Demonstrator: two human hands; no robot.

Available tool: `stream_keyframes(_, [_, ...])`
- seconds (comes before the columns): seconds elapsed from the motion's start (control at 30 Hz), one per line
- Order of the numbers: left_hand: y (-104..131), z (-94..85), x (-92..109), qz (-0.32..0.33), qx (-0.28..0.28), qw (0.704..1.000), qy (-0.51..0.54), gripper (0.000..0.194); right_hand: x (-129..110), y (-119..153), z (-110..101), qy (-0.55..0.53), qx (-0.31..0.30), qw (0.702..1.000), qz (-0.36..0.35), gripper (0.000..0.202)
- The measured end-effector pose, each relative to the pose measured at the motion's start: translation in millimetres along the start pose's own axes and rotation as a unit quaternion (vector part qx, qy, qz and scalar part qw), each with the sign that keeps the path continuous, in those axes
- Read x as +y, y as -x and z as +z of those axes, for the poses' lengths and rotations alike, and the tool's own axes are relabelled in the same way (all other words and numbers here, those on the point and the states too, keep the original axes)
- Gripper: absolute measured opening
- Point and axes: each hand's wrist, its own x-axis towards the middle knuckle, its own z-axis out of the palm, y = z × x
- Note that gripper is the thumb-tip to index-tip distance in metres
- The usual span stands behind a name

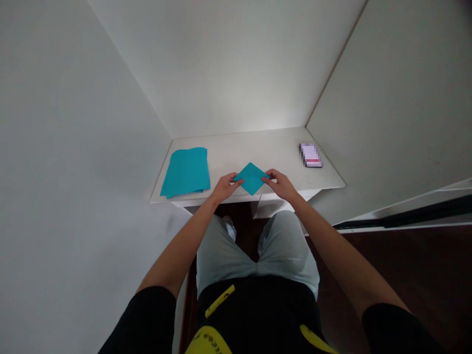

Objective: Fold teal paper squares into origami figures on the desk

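A small teal sheet of paper [252,178], diamond-shaped from where I look, is held between my two hands near the front edge of the desk. My left hand [225,188] pinches its left corner between thumb and fingers. At the opposite corner, my right hand [279,184] grips it the same way, thumb on top. The paper's near corner reaches the desk's front edge; whether the sheet is folded in layers I cannot tell. To the left lies a stack of larger teal paper sheets [187,171], slightly fanned and untouched by either hand.
The white desk [236,147] stands against a wall, with walls or panels on both sides. A phone [311,155], its screen blurred, lies at the right of the desktop. Below the front edge a white drawer [271,209] shows beside my knees.
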Motion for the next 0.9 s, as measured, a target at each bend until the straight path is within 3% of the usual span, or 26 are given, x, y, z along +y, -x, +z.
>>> stream_keyframes(0.23, [-13.6,9.0,-17.4,-0.047,0.012,0.987,-0.153,0.007,23.4,-25.5,11.7,0.142,-0.029,0.989,0.003,0.021])
stream_keyframes(0.37, [-2.9,15.2,-17.9,0.013,0.034,0.982,-0.185,0.024,26.6,-16.0,15.2,0.201,-0.028,0.978,-0.041,0.029])
stream_keyframes(0.5, [7.4,17.6,-15.3,0.087,0.02,0.972,-0.219,0.037,21.2,-5.3,11.9,0.217,-0.039,0.972,-0.082,0.033])
stream_keyframes(0.67, [15.4,21.0,-13.5,0.153,-0.039,0.961,-0.229,0.034,13.7,6.4,9.4,0.252,-0.064,0.961,-0.098,0.04])
stream_keyframes(0.77, [17.6,22.6,-12.6,0.162,-0.035,0.957,-0.238,0.03,10.1,23.0,12.5,0.264,-0.083,0.954,-0.114,0.05])
stream_keyframes(0.9, [17.4,23.8,-11.8,0.163,-0.034,0.953,-0.252,0.03,-0.2,42.4,24.4,0.278,-0.058,0.954,-0.096,0.058])
